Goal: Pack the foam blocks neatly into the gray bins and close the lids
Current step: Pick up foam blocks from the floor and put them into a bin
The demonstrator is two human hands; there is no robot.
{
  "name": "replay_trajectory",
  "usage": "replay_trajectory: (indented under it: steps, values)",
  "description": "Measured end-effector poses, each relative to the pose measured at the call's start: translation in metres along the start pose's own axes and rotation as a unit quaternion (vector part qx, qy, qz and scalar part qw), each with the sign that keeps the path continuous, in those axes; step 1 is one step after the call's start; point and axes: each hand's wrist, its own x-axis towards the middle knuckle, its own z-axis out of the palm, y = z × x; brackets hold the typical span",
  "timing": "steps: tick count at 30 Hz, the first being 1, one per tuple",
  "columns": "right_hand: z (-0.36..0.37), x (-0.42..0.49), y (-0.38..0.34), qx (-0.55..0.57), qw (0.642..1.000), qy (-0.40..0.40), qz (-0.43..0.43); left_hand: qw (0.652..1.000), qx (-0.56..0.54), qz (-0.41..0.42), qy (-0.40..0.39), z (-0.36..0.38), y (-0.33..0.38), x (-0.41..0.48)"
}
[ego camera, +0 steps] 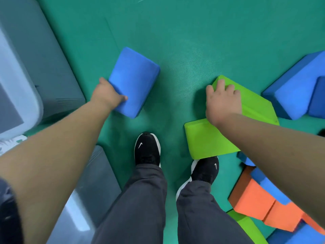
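My left hand (107, 94) grips the near edge of a blue foam block (135, 80) that sits over the green floor mat. My right hand (222, 101) lies on a lime-green foam block (255, 104), fingers curled over its far-left edge. A second lime-green block (209, 140) lies just below it, partly under my right forearm. A gray bin (44, 55) stands at the far left, and another gray bin (95, 187) sits at the lower left beside my leg.
Large blue blocks (295, 88) lie at the right edge. A pile of orange blocks (255, 198), blue blocks and a green one fills the lower right. My two feet in black shoes (147, 148) stand on the green mat (193, 41) between the blocks.
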Motion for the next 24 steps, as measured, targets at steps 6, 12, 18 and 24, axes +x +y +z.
replay_trajectory:
  steps: [6,12,18,24]
  values:
    - [-0.036,0.007,-0.029,0.027,0.999,-0.011,-0.044,0.998,-0.004,-0.031,-0.049,0.011,-0.005,-0.019]
    - [-0.1,-0.001,-0.059,0.096,0.993,-0.002,-0.071,0.993,-0.083,-0.055,-0.059,0.009,-0.001,-0.068]
    - [-0.187,-0.03,-0.073,0.178,0.982,-0.017,-0.055,0.962,-0.261,-0.064,-0.054,-0.055,-0.005,-0.132]
    - [-0.29,-0.069,-0.105,0.23,0.966,0.077,-0.095,0.92,-0.387,-0.065,0.0,-0.158,-0.051,-0.182]
